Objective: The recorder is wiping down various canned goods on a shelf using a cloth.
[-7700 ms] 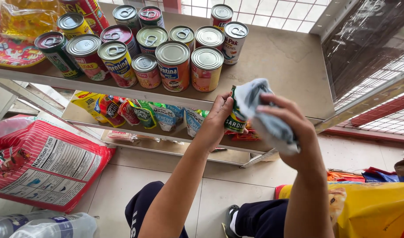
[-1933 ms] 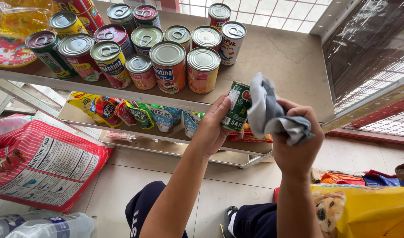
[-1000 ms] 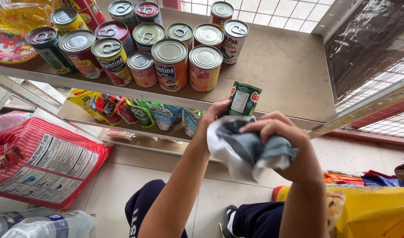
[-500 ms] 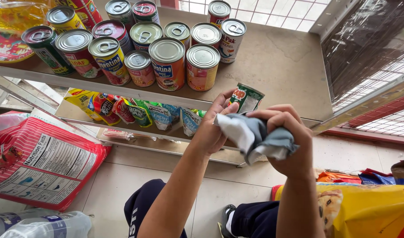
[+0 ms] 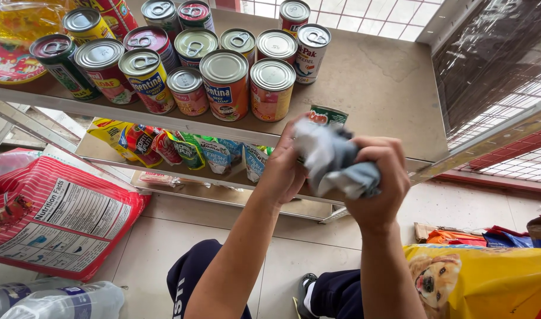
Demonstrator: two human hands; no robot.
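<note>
I see my left hand (image 5: 285, 171) wrapped around the small green-labelled tin can (image 5: 328, 115), fingers clamped on its side, though most of the can is hidden behind the cloth; only its top rim and a strip of green label show. The can sits in the air just in front of the edge of the grey metal upper shelf (image 5: 388, 88), to the right of the other tins. My right hand (image 5: 380, 177) is closed in a fist on the crumpled pale grey-blue cloth (image 5: 335, 159), fingers curled tight together over it, and the cloth presses against the can.

On the upper shelf I count thirteen standing tin cans (image 5: 223, 82) with ring-pull lids, packed close in rough rows: red, yellow, green and orange labels. Left of them, at the frame's edge, lies one clear bag of yellow oil on a red printed pack (image 5: 13, 35).

The lower metal shelf (image 5: 182, 192) carries a row of small colourful sachets (image 5: 182, 150) standing tilted; I make out about seven, but the ones behind my left arm are hidden, so I cannot fix the count.

On the tiled floor (image 5: 158, 236) I see one large red-and-white striped sack (image 5: 58, 207) at left, two clear plastic bottles (image 5: 52, 298) below it, and one yellow bag with a dog's picture (image 5: 483, 277) at right.
</note>
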